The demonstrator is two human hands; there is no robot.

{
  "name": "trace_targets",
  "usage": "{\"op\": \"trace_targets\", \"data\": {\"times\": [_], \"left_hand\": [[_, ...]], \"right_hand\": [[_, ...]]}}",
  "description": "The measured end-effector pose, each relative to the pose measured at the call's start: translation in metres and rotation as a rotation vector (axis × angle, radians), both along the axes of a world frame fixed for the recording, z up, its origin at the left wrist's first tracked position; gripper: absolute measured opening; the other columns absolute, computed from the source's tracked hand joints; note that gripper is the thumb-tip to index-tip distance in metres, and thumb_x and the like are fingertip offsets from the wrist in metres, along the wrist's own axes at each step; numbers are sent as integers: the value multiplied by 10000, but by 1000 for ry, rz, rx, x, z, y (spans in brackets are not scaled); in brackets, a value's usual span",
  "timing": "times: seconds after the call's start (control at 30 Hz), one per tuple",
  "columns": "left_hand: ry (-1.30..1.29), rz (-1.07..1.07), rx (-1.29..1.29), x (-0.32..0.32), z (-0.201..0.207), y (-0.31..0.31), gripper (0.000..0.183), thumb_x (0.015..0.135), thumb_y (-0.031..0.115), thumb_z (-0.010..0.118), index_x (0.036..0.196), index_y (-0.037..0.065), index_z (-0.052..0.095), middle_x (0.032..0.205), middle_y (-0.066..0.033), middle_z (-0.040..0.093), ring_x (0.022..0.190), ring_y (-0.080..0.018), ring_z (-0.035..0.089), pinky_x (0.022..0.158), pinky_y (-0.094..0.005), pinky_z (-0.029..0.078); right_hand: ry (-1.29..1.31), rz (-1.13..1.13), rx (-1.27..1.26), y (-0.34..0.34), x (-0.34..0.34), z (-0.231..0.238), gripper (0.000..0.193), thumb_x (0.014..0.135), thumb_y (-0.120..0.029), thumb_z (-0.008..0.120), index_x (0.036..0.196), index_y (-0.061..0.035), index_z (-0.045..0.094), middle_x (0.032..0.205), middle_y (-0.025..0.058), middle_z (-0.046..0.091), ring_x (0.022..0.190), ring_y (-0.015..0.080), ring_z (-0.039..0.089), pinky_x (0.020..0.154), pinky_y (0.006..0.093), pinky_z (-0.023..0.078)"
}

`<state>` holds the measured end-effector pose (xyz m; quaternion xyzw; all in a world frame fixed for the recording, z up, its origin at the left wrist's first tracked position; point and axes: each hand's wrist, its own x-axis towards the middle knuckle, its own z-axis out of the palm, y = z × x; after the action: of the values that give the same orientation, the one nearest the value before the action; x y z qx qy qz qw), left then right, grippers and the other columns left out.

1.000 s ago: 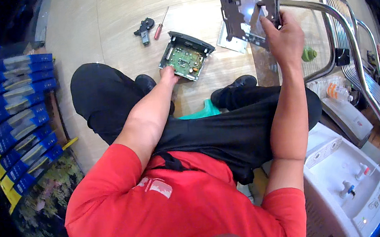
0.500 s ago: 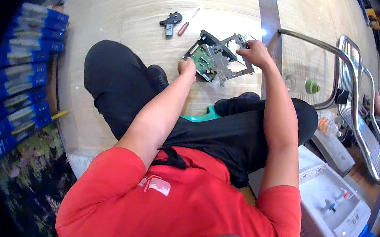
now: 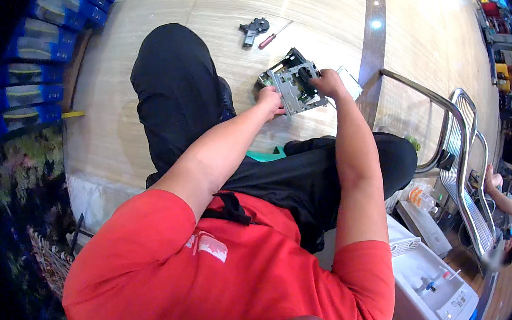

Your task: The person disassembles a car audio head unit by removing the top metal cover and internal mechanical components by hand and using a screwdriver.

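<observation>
Left grip (image 3: pixel 270 102): thumb and fingers pinch the near left edge of the open housing (image 3: pixel 292 62); the exact contact is partly hidden. Right grip (image 3: pixel 327 84): fingers closed over the right edge of the grey metal frame (image 3: pixel 287 96), with the fingertips lost against its dark cut-outs. The frame lies across the housing's open face—whether seated or merely leaning cannot be told.

Handling, as judged: the frame is probably light and stiff, its thin edges possibly sharp; the housing appears heavier, its inner parts more fragile. Both are best taken by their outer edges, clear of the openings.

Pose: the left forearm slants up and inward past the left knee; the right rises almost straight from a bent elbow, its hand turned inward. The pair of parts sits ahead of the lap, above the pale floor (image 3: pixel 219 17)—resting or lifted, unclear. Beyond lie a red-handled screwdriver (image 3: pixel 268 40) and a dark motor-like part (image 3: pixel 250 37); a pale flat panel (image 3: pixel 350 81) lies just right.
</observation>
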<state>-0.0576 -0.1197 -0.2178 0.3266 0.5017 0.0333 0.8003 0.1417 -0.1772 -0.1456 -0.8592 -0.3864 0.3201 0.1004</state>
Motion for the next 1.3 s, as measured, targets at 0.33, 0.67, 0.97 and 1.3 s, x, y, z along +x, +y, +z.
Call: {"op": "trace_targets", "data": {"times": [0.33,0.67,0.97,1.3], "left_hand": [[186,-14,51,12,-17,-20,227,892,121,482,1098,79,568,1000,-108,643,806,-276,670,594,-417,556],[277,-69,306,24,-42,-18,214,843,66,492,1013,-9,599,920,-173,639,768,-303,660,558,-418,539],[397,185,375,31,-54,-16,223,804,24,460,949,-8,627,853,-169,655,777,-271,654,587,-412,505],[488,99,388,32,10,0,241,794,15,467,988,-17,605,997,-237,644,953,-360,627,792,-424,493]], "right_hand": [[-252,154,-189,6,-20,-12,296,756,-200,609,961,6,668,1001,239,657,936,377,639,842,442,510],[-293,109,-195,31,-25,-25,272,793,-191,544,984,-25,645,1003,215,661,968,359,632,845,445,504],[-284,139,-132,64,-26,-41,241,803,-143,544,975,-6,642,1015,224,651,960,353,640,844,445,512],[-336,65,-150,52,-26,-57,227,839,-110,484,961,16,628,989,243,643,917,368,650,811,447,525]]}}
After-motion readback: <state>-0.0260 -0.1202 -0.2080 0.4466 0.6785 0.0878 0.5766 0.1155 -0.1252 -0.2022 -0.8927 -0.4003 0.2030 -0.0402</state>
